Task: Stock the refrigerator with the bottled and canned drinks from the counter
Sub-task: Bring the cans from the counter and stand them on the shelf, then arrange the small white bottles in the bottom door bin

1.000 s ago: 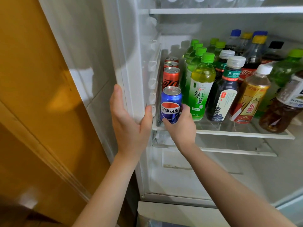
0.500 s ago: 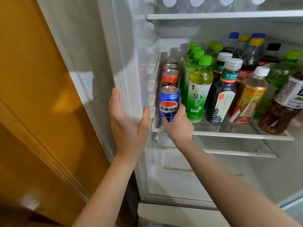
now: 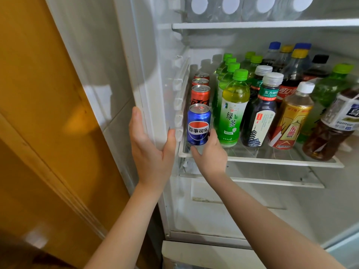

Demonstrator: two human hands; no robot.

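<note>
The left hand (image 3: 151,150) clasps the front edge of the refrigerator wall (image 3: 136,65), with its fingers laid flat on the outside and its thumb pressed against the inner face. The right hand (image 3: 210,152) cups the foot of a blue can (image 3: 198,126), thumb under the near rim and fingers curled round its right side. The can stands upright at the front left corner of the glass shelf (image 3: 272,161), close to the side rails.

At twelve o'clock from it, three red cans (image 3: 200,95) run back in a line, the nearest just behind it. At three o'clock a green tea bottle (image 3: 233,109) stands just beside the right hand's fingers, heading a row of green caps. Further along at three come a dark bottle (image 3: 260,117), a golden bottle (image 3: 291,121) and a brown bottle (image 3: 332,136), which leans. Cola bottles crowd the back. On the upper shelf (image 3: 252,25), at one o'clock, are clear water bottles (image 3: 229,8). At nine o'clock is a yellow wooden door (image 3: 48,113).
</note>
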